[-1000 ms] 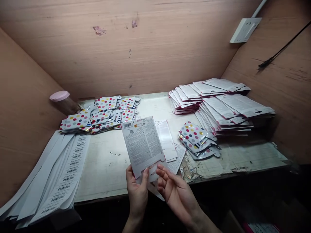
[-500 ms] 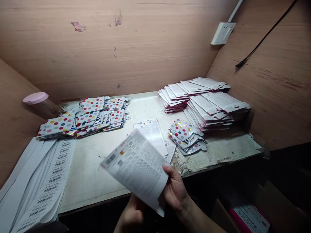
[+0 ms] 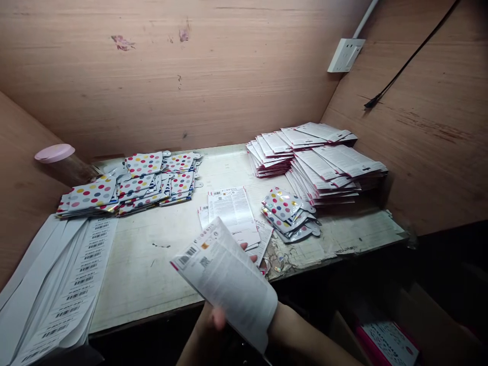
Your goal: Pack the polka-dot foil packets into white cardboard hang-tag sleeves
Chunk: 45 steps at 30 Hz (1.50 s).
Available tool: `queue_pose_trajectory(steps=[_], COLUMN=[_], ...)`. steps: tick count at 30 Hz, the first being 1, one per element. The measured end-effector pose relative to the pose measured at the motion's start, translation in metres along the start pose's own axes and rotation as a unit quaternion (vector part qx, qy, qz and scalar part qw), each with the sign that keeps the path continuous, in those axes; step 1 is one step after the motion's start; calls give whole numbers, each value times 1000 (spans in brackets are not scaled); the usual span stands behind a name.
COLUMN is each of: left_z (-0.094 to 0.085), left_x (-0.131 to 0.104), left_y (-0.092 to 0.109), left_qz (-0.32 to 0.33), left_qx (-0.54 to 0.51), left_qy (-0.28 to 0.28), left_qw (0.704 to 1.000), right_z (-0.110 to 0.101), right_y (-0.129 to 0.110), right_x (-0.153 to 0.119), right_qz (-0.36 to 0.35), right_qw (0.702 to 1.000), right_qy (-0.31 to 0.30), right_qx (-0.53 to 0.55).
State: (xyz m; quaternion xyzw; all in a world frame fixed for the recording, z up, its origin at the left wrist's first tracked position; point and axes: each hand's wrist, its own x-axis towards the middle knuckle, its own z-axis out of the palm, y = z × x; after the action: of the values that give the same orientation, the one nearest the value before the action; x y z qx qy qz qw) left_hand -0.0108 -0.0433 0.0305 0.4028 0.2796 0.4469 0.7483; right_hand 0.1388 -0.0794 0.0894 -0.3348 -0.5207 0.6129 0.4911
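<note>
Left hand (image 3: 210,319) pinches a barcoded paper sleeve (image 3: 240,292). Right hand (image 3: 253,258) is mostly behind it, finger grip impossible to tell

White wall socket (image 3: 346,55) sat upper right, white conduit (image 3: 365,20) running up from it. Black cable (image 3: 414,58) hung against the right wooden wall (image 3: 438,168). Pink-lidded jar (image 3: 70,170) was beside the left wall (image 3: 19,157), base hidden. Reddish stains (image 3: 122,43) marked the back wall (image 3: 229,91). Pink-edged box (image 3: 392,341) sat low right, in shadow.
</note>
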Motion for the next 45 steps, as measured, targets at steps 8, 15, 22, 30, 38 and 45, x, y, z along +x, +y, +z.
queue_pose_trajectory(steps=[8,15,22,30,38,45], left_z=[-9,9,6,2,10,13], left_x=[-13,-6,11,16,10,3], left_y=[46,33,45,37,23,32], left_qz=[73,80,102,99,91,56], left_qx=[-75,-120,-182,-167,-162,-239], left_qy=[161,125,159,154,121,108], left_qw=[981,982,965,969,975,963], right_z=[-154,-193,-124,-55,-1,-13], right_y=[2,57,3,0,8,10], right_x=[52,82,19,-15,-4,-17], right_qz=[-10,27,-256,-296,-275,-233], right_qw=[841,717,799,694,737,779], right_qy=[173,156,99,-76,-26,-83], right_qx=[-513,-679,-536,-651,-617,-577])
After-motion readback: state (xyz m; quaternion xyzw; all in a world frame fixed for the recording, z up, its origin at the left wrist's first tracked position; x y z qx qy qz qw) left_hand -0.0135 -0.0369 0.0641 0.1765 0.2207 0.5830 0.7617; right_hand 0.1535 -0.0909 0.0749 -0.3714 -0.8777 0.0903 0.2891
